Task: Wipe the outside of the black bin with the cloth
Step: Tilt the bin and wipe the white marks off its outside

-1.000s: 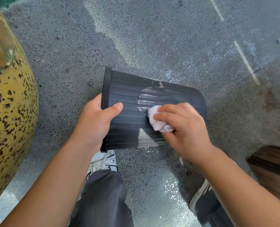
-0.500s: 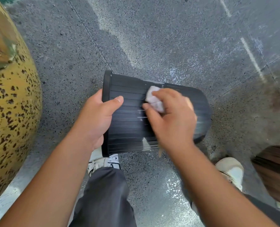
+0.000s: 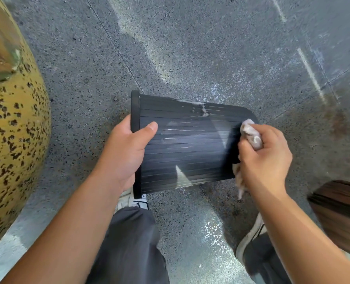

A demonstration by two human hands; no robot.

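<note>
The black ribbed bin [image 3: 190, 144] is held on its side above the floor, rim to the left, base to the right. My left hand [image 3: 127, 152] grips the rim, thumb lying on the outer wall. My right hand [image 3: 266, 158] holds a crumpled white cloth [image 3: 251, 134] bunched in its fingers and presses it against the bin's base end on the right. A tail of the cloth hangs below the hand. Wet streaks and whitish smears show on the ribbed wall.
A large yellow speckled rounded object [image 3: 12, 128] stands close at the left. Grey speckled floor [image 3: 190, 48] lies all around. A brown wooden object [image 3: 341, 212] sits at the right edge. My legs and shoes [image 3: 133, 201] are below the bin.
My right hand has slid the cloth from the middle of the bin's wall to its base end on the right. The left hand keeps its grip on the rim.
</note>
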